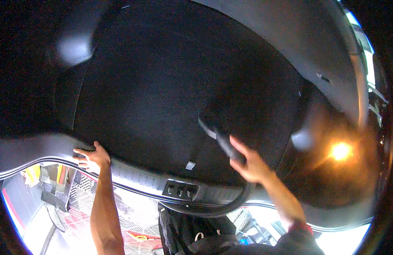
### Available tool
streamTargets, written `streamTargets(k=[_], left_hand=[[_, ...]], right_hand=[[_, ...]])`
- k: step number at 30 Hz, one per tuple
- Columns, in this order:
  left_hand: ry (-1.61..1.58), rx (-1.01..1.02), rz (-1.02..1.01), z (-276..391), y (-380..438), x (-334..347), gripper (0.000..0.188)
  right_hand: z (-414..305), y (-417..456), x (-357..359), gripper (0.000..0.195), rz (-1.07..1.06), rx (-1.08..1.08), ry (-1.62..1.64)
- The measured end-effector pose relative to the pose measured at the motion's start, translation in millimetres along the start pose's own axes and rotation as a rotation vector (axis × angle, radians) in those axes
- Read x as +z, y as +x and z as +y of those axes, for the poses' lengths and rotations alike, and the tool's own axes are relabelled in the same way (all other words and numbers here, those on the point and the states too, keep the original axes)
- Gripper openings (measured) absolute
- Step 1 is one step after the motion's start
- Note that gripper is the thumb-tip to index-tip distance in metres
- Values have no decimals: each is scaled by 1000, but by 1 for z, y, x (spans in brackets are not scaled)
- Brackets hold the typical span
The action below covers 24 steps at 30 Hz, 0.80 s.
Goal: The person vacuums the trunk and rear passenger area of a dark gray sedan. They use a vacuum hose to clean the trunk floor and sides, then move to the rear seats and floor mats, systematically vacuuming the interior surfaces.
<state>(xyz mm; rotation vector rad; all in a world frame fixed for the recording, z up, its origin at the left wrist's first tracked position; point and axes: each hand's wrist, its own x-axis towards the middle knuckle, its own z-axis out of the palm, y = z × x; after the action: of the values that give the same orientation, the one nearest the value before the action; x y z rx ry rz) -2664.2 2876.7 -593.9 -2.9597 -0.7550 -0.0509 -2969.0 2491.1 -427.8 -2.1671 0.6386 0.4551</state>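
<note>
My right hand (252,164) is closed around the dark handle of a vacuum cleaner nozzle (226,145), whose head lies over the black carpet (152,95) of a car's boot. From the handle, a dark hose (238,202) curves down over the boot sill towards my body. My left hand (94,157) rests on the grey plastic sill trim (132,172) at the left, its fingers spread and nothing held in them. Between the hands, a small pale tab (190,165) shows on the carpet, just above the latch recess (180,190) of the sill.
A bright orange-yellow lamp (340,151) shines at the right side of the boot. Grey trim panels (279,32) border the carpet. Outside, below the sill, a patterned floor mat (78,207) and a dark bin-like holder (56,191) with yellow items stand at the lower left.
</note>
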Motion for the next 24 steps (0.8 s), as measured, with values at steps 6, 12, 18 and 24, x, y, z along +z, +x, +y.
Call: streamTargets(k=[6,12,18,24], left_hand=[[-47,-20,-65,4,-4,-9,101],[14,-12,2,0,3,6,101],[28,6,26,-5,7,15,102],[-24,-6,7,-3,6,12,101]], right_hand=[[13,-11,64,73,135,25,-40],[-6,149,5,65,406,24,26],[-11,77,6,68,125,179,156],[-3,-79,98,77,-185,83,-53]])
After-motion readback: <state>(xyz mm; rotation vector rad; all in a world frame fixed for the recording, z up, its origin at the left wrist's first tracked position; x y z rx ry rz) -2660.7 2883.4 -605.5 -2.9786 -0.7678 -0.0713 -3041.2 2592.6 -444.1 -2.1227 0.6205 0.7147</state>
